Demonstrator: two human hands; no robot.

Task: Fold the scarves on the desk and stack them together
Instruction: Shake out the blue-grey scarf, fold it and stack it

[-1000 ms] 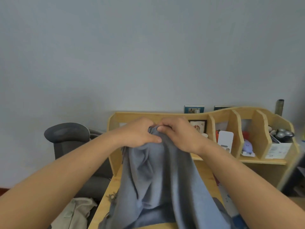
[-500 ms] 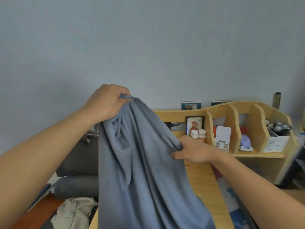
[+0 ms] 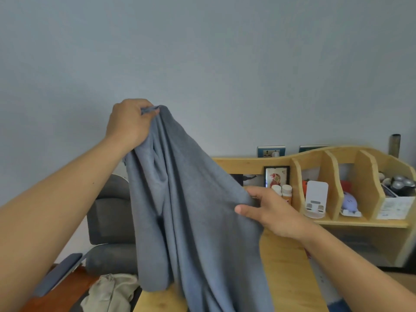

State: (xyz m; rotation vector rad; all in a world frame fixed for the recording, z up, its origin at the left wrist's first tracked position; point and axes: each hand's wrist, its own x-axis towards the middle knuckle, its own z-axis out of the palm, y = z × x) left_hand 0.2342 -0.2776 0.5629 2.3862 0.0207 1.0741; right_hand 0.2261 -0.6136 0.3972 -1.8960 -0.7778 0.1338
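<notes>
Plain grey-blue wall fills the background above a pale wooden desk [image 3: 290, 280], whose shelf unit [image 3: 333, 183] stands along its back edge. Held up over the desk's left end, well left of the shelf unit, is the blue-grey scarf [image 3: 191, 217]: the left hand [image 3: 129, 121] has its fingers curled round a bunched top corner, raised high, while the right hand [image 3: 273, 212] pinches the cloth's edge lower down, just in front of the shelf unit, thumb on top. The fabric hangs in deep soft folds and drapes limply, so it looks light, floppy and fairly grippy rather than slick; it should not hold a crease unaided and will want laying flat on the desk. Corners and the straight edge between them look like the best places to take hold. A white sheet [image 3: 394, 207] in the shelf unit's right compartment carries print too small to read; no brand is legible anywhere
</notes>
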